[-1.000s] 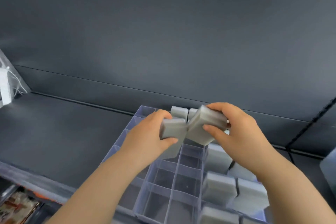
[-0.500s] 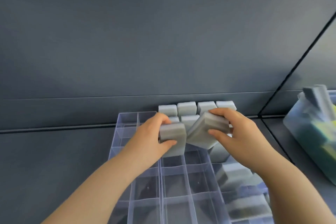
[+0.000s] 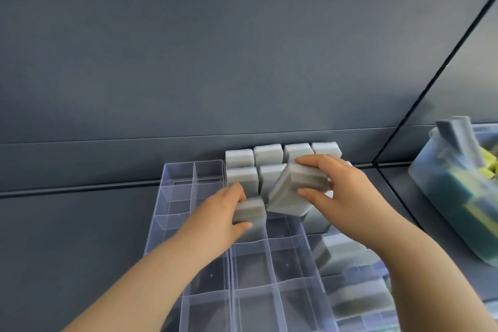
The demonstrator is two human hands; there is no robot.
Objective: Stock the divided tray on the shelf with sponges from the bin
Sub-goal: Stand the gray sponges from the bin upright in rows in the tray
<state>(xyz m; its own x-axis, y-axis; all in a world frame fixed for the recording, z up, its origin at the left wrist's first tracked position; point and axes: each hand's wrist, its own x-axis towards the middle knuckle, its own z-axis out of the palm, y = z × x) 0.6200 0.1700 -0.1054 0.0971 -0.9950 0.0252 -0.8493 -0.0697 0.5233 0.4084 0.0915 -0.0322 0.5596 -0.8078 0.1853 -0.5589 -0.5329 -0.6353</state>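
Gripping grey sponge, left hand; right hand clasping sponge stack over tray.

Operator body: two bare hands, two bare forearms.
Left hand and right hand are uncovered, with smooth surfaces and slender fingers; the thumb nails at the near side of each grip look short and plain. Behind each grip the wrist runs uncovered into the left forearm and right forearm, both bare along their visible length and widening toward the lower frame edge.
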